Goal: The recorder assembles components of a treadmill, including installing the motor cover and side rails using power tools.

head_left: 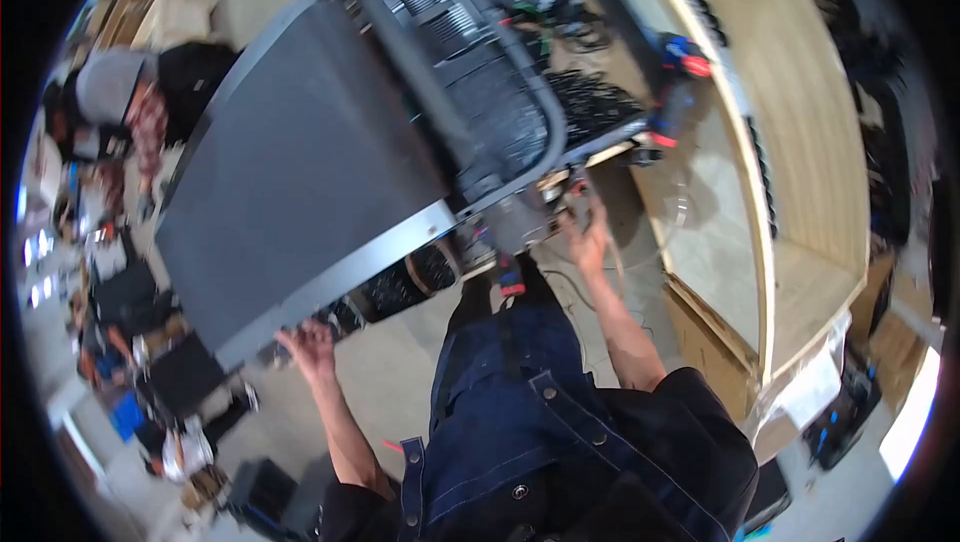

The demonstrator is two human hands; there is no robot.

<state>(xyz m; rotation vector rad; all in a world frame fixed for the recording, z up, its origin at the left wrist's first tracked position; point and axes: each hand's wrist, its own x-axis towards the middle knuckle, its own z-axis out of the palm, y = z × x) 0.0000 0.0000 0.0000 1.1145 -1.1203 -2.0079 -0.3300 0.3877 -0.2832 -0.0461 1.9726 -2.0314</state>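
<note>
Head view, treadmill (300, 172) tilted diagonally, hands gripping

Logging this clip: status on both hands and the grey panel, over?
Left hand grips grey panel at its near corner. Right hand at the machine frame beside it, grip unclear. Wooden cabinet close right.

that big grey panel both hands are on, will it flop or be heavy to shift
The grey panel looks flat and straight-edged, so probably stiff, not floppy. It is broad, with a metal-looking rim, so likely heavy. The left hand and right hand are at opposite ends, suggesting it is awkward and may tilt.
</note>
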